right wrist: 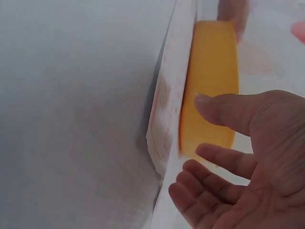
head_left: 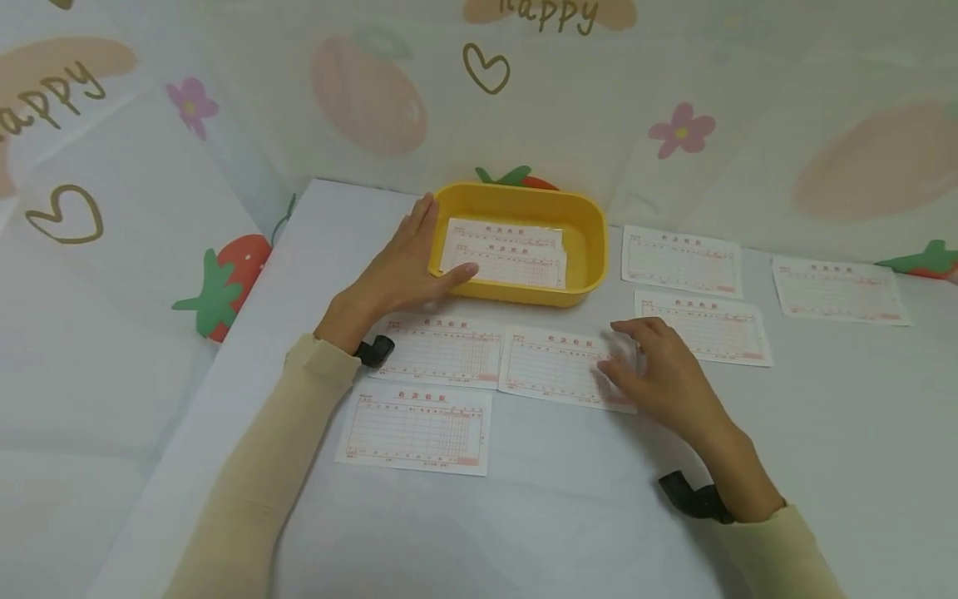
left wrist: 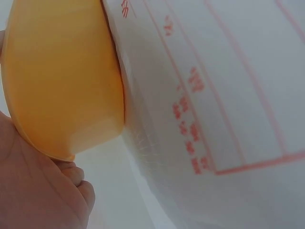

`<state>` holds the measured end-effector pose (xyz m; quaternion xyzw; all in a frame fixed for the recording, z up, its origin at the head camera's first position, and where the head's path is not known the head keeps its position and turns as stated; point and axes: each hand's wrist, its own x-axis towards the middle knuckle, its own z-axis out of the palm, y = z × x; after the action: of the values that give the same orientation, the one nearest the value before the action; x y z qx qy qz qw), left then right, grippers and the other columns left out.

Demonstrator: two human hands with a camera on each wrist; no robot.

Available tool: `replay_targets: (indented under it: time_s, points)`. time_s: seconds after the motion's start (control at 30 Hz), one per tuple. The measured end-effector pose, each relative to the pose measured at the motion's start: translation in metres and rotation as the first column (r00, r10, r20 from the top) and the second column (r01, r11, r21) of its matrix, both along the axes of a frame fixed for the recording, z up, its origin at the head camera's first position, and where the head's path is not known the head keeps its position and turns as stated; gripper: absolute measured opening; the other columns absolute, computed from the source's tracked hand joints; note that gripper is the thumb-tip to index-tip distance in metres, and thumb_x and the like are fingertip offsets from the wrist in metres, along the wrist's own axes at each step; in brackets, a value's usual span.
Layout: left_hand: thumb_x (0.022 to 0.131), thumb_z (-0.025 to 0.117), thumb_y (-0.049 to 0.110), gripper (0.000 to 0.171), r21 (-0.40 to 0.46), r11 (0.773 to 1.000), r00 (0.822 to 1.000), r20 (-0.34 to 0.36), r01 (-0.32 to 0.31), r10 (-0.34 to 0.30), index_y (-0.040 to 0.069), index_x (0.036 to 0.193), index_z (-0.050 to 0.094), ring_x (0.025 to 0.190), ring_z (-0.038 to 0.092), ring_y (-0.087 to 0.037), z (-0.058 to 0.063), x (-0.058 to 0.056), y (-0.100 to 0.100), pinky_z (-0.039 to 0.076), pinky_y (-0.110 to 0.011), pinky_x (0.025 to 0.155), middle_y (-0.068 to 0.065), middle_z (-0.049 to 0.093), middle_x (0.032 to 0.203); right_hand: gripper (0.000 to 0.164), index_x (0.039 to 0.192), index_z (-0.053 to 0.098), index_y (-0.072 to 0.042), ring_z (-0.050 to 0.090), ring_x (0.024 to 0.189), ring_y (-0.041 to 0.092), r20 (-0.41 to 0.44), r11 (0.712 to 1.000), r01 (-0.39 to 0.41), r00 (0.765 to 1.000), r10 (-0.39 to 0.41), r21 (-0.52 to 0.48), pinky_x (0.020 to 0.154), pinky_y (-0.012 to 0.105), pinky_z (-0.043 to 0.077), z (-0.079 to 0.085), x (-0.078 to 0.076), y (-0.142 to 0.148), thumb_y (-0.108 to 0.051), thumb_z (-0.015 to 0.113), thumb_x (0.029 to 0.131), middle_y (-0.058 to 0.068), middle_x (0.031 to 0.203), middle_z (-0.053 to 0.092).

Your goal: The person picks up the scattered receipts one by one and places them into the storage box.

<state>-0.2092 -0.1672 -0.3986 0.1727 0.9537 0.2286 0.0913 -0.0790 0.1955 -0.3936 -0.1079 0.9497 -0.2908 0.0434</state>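
A yellow plastic basket [head_left: 524,294] stands at the back of the table with a few red-printed receipt slips [head_left: 509,266] inside. My left hand [head_left: 400,270] holds its left end, thumb over the front rim and fingers along the side; the left wrist view shows this hand [left wrist: 43,186] against the rim. Over the right end of one receipt slip [head_left: 557,366] hovers my right hand [head_left: 674,387], its fingers loosely bent. Nothing lies between thumb and fingers of this hand [right wrist: 257,152] in the right wrist view. Another slip [head_left: 441,353] lies partly beneath the left wrist.
One slip [head_left: 415,428] lies nearer the front. To the basket's right are three more: a back slip [head_left: 681,262], one below it [head_left: 703,329], and a far right slip [head_left: 838,291]. A patterned cloth [head_left: 576,108] hangs behind the white table [head_left: 539,516].
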Motion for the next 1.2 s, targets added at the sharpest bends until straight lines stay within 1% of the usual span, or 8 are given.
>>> replay_targets:
  time_s: [0.13,0.23,0.4,0.57,0.83,1.07,1.13,1.2]
  points:
    - [0.094,0.047,0.082,0.121,-0.006,1.000,1.000,-0.001,0.001,-0.001,0.009,0.168,-0.017,0.169,-0.010,-0.024,0.0001,0.0002,0.0003,0.001,-0.043,0.140,-0.005,-0.020,0.179,0.056,0.139,0.063,0.004,0.056,0.128,0.046,0.001,0.999,0.000,1.000,0.000,0.032,0.111,0.064,0.048,-0.0027,0.0015,0.0016,-0.018,0.082,0.091,0.026,0.137,0.061]
    - [0.094,0.046,0.082,0.121,-0.012,1.000,1.000,0.000,0.002,-0.002,0.009,0.168,-0.017,0.169,-0.011,-0.024,-0.0002,0.0005,0.0003,0.001,-0.043,0.140,-0.005,-0.020,0.179,0.056,0.136,0.065,0.005,0.056,0.123,0.046,0.002,0.999,0.002,1.000,-0.002,0.051,0.107,0.063,0.050,-0.0068,0.0014,0.0029,-0.020,0.084,0.089,0.028,0.132,0.062]
    - [0.094,0.046,0.082,0.121,-0.010,1.000,1.000,-0.006,-0.002,0.002,0.009,0.168,-0.018,0.169,-0.012,-0.024,0.0000,-0.0006,-0.0012,0.000,-0.043,0.140,-0.004,-0.022,0.178,0.057,0.135,0.066,0.006,0.057,0.120,0.045,0.014,0.996,0.000,1.000,-0.002,0.088,0.104,0.061,0.052,-0.0092,-0.0032,0.0055,-0.024,0.085,0.090,0.029,0.129,0.063]
    - [0.095,0.048,0.081,0.121,0.003,1.000,1.000,0.000,-0.012,0.012,0.010,0.168,-0.017,0.169,-0.012,-0.023,-0.0020,-0.0002,-0.0018,0.001,-0.043,0.140,-0.004,-0.021,0.179,0.056,0.135,0.066,0.005,0.059,0.120,0.044,0.058,0.994,-0.007,0.998,0.001,0.108,0.106,0.060,0.052,-0.0095,-0.0066,0.0079,-0.024,0.083,0.091,0.028,0.131,0.064]
    - [0.094,0.047,0.081,0.121,0.002,1.000,1.000,-0.018,-0.016,0.016,0.009,0.168,-0.016,0.169,-0.011,-0.023,-0.0021,0.0017,-0.0006,0.002,-0.043,0.140,-0.005,-0.019,0.179,0.048,0.131,0.069,0.004,0.060,0.111,0.041,0.023,0.995,-0.038,0.999,0.036,0.093,0.096,0.055,0.053,-0.0098,-0.0054,0.0077,-0.020,0.084,0.091,0.027,0.125,0.067]
    - [0.094,0.047,0.082,0.122,0.001,1.000,1.000,-0.018,-0.007,0.007,0.009,0.168,-0.016,0.169,-0.011,-0.023,-0.0025,0.0019,-0.0002,0.002,-0.043,0.140,-0.006,-0.018,0.179,0.047,0.130,0.069,0.004,0.062,0.109,0.038,0.058,0.996,-0.014,0.998,0.009,0.089,0.096,0.055,0.052,-0.0095,-0.0037,0.0047,-0.019,0.083,0.092,0.026,0.123,0.070]
    - [0.094,0.047,0.082,0.122,0.004,1.000,1.000,-0.018,-0.007,0.007,0.009,0.168,-0.016,0.169,-0.011,-0.023,-0.0028,0.0018,0.0001,0.002,-0.043,0.140,-0.005,-0.019,0.179,0.046,0.130,0.069,0.005,0.063,0.105,0.036,0.079,0.996,0.001,0.997,-0.008,0.085,0.094,0.053,0.053,-0.0080,-0.0037,0.0041,-0.019,0.082,0.092,0.025,0.120,0.070]
    - [0.094,0.047,0.082,0.121,0.007,1.000,1.000,-0.018,-0.008,0.008,0.009,0.168,-0.016,0.169,-0.011,-0.023,-0.0031,0.0019,0.0001,0.002,-0.043,0.140,-0.005,-0.019,0.179,0.045,0.128,0.069,0.006,0.062,0.099,0.033,0.100,0.996,0.016,0.995,-0.025,0.090,0.088,0.048,0.054,-0.0060,-0.0040,0.0036,-0.018,0.082,0.093,0.024,0.115,0.071]
